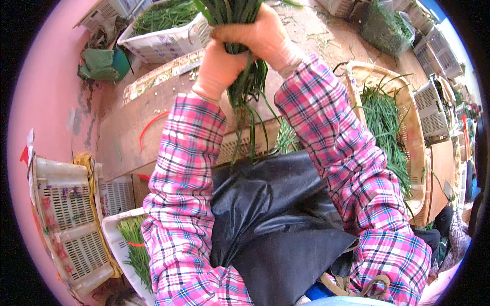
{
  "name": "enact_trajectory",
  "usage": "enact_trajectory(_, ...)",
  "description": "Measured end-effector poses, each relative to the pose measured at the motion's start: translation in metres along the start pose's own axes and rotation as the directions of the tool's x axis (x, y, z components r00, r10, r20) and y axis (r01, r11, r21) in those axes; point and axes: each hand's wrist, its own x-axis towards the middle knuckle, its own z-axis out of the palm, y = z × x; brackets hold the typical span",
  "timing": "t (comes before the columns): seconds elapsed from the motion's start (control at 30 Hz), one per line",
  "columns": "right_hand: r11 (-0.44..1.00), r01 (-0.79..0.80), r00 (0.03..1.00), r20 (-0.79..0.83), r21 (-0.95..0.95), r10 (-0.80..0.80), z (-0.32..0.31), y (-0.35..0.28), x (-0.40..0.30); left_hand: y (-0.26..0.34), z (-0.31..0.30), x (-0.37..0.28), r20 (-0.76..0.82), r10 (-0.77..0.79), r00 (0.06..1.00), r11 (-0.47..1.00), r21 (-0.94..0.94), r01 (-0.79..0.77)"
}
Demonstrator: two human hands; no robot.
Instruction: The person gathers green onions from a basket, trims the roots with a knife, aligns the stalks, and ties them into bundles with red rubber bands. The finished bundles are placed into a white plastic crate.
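Both of my hands wear orange gloves and hold one bunch of long green leaves that look like Chinese chives, at the top of the view. My right hand wraps around the bunch, its fingers reaching across the front. Just below it, my left hand grips the same bunch from the left side. Loose leaf ends hang down beneath the hands over a brown board. A curved red strip lies on that board, left of the hanging leaves. The bunch's upper end is cut off by the frame.
A beige plastic basket of loose chives stands to my right. At my lower left, a white crate holds chives bound with a red band. Another white crate of greens is at the back left. A black apron covers my lap.
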Motion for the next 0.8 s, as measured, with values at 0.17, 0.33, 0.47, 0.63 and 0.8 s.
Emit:
enact_trajectory(0.17,0.888,-0.427,0.892,-0.083,0.173,0.445,-0.016,-0.016,-0.008,0.028,0.011,-0.007,0.242,-0.265,0.933,0.963,0.024,0.267)
enact_trajectory(0.33,0.805,-0.363,0.908,-0.016,0.469,0.418,-0.018,-0.032,-0.027,0.054,0.016,-0.025,0.362,-0.229,0.904,0.738,-0.541,0.403)
enact_trajectory(0.47,0.888,-0.459,0.877,0.173,0.018,0.449,-0.034,-0.029,-0.043,0.06,0.023,-0.057,0.614,-0.457,0.644,0.45,-0.465,0.762)
enact_trajectory(0.63,0.71,-0.611,0.782,0.411,0.351,0.47,-0.081,-0.018,-0.058,0.064,0.031,-0.097,0.654,-0.408,0.637,0.421,-0.484,0.767)
enact_trajectory(0.8,0.705,-0.564,0.781,0.555,0.431,0.285,-0.085,-0.029,-0.063,0.076,0.042,-0.11,0.699,-0.361,0.617,0.483,-0.426,0.765)
